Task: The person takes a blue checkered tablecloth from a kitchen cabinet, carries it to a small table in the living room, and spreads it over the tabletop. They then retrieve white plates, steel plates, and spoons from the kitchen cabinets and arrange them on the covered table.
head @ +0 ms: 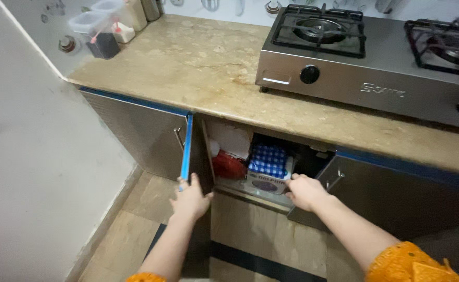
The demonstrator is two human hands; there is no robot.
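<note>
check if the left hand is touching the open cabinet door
Touching. The head view shows the left hand gripping the lower edge of the open cabinet door, fingers curled over it, no gap.

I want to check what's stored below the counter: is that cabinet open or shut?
Open. The left hand holds the swung-out door, exposing a blue checked package inside.

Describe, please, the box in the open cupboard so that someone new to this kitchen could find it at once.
Start at the steel gas stove on the stone counter and look down to the open cupboard beneath it. The box stands at the front of the shelf, by the right hand. Unlike the red bag to its left, it is white with a blue-and-white checked cloth on top.
</note>
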